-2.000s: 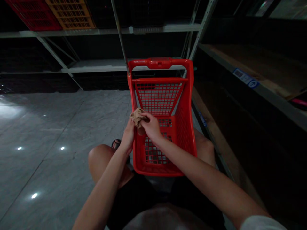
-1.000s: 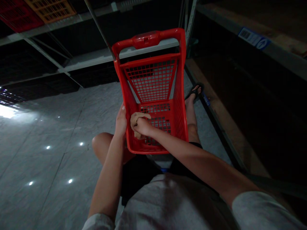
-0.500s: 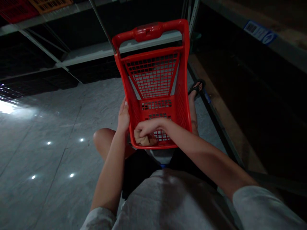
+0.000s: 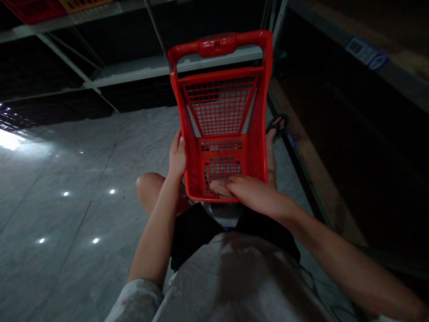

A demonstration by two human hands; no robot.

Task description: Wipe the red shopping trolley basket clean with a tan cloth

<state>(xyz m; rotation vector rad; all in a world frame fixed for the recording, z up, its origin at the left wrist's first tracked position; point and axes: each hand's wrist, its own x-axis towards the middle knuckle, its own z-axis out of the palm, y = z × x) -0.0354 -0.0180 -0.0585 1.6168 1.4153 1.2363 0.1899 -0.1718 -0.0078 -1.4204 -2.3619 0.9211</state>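
Note:
A red plastic shopping basket (image 4: 258,147) with mesh panels stands upright between my legs, its open top facing me. My left hand (image 4: 177,156) holds the basket's left outer side, fingers pointing up along the wall. Inside the basket's near end, my right hand (image 4: 243,185) is closed on a crumpled tan cloth (image 4: 219,188), pressed low near the front rim. The fingertips under the cloth are hidden.
Metal shelving (image 4: 134,74) with dark bins runs behind the basket. A red crate (image 4: 36,10) and a yellow crate (image 4: 83,4) sit top left. To the right is a shelf edge with a blue label (image 4: 367,52). My sandalled foot (image 4: 277,125) rests beside the basket.
My right hand has moved the cloth rightward from the basket's near left corner to the middle of its near end. My left hand stays on the side. The view has shifted slightly.

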